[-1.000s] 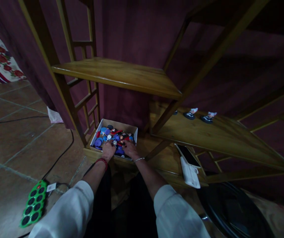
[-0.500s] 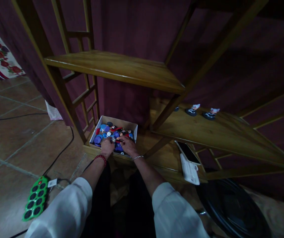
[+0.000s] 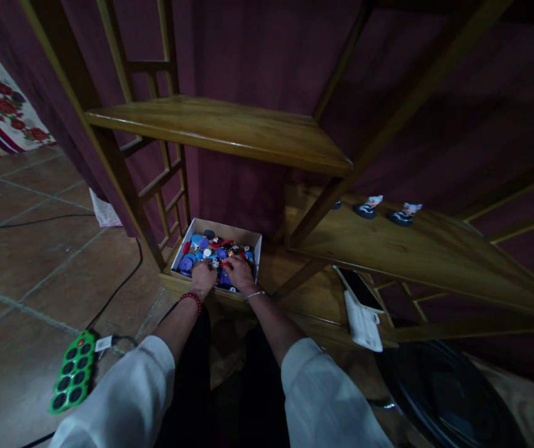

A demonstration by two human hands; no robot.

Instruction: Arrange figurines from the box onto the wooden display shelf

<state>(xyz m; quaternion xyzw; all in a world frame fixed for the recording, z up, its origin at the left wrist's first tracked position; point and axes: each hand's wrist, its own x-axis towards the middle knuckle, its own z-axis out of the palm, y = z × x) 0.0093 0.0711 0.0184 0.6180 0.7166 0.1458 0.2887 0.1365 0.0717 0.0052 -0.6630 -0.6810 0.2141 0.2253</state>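
A shallow open box (image 3: 258, 249) sits on the lowest shelf, full of small figurines and round blue, purple and red bases (image 3: 186, 263). My left hand (image 3: 203, 277) is over its front, fingers curled around a small figurine (image 3: 215, 264) with a pale face and dark details. Close beside it, my right hand (image 3: 241, 274) has its fingers pinched together at a small red piece (image 3: 225, 265); its exact kind is too small to tell. Both hands' fingertips are partly hidden among the box's contents.
A wooden shelf board (image 3: 215, 130) juts out above the box. Figurines (image 3: 368, 206) stand on the right shelf (image 3: 341, 239). Below it lie a phone (image 3: 360, 288) and a white item (image 3: 363, 323). A green power strip (image 3: 73, 372) with cables is on the tiled floor, and a black round object (image 3: 449, 392) at lower right.
My right fingers have shifted slightly, and the red piece at their tips shows more clearly. My left hand stays nearly in place. The whole view has moved a little.
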